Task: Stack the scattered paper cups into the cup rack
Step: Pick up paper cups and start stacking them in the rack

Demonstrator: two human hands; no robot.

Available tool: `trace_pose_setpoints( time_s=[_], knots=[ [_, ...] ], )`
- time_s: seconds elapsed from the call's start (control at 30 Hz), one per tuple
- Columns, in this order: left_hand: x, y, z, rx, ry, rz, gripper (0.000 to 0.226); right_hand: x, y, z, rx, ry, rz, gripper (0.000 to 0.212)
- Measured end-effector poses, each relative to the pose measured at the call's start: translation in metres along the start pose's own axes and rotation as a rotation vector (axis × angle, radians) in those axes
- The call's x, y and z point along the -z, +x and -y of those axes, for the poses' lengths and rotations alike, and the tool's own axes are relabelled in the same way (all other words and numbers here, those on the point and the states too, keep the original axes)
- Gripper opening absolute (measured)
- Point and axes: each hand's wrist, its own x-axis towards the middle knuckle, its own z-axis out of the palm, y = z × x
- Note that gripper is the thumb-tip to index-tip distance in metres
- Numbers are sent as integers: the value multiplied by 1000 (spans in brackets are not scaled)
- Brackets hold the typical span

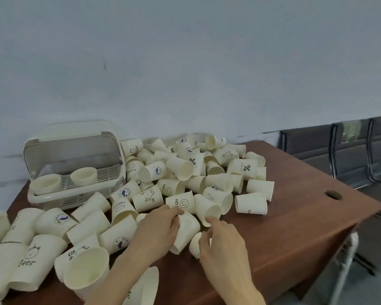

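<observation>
Dozens of cream paper cups [180,168] lie scattered over a brown counter [295,216] that stands against a pale wall [185,62], most of them tipped on their sides, some printed with "HELLO", "Bear" or a percent sign. They spread from the counter's far edge down to its near left corner, where several spill past the frame. Dark waiting-room chairs [350,150] stand beyond the counter's right edge, and a round cable hole [333,195] opens near that edge. At the far left corner sits the cup rack [75,170], a pale plastic box with a clear hinged lid raised; two cups stand mouth-up inside it on the slatted tray, one at the left front, one further back. Near the counter's front edge, the left hand [161,227] lies with fingers curled over one cup on its side [186,232], gripping its upper wall. Just beside it, the right hand [222,241] closes around a smaller-looking cup [195,242], mostly hidden by the fingers, with the index finger stretched toward another tipped cup [207,210].
</observation>
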Motion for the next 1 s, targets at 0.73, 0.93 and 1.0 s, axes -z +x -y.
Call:
trace_pose_setpoints(
  time_s=[0.73,0.93,1.0],
  knots=[
    [-8,2,-16,29,175,86,41,-11,-46,-7,-447,-57,126,21],
    [-7,22,-18,-6,296,119,44,7,-27,-13,-404,-15,33,20],
    [-8,29,-19,-24,346,164,44,13,-19,-12,-372,-27,5,21]
  ],
)
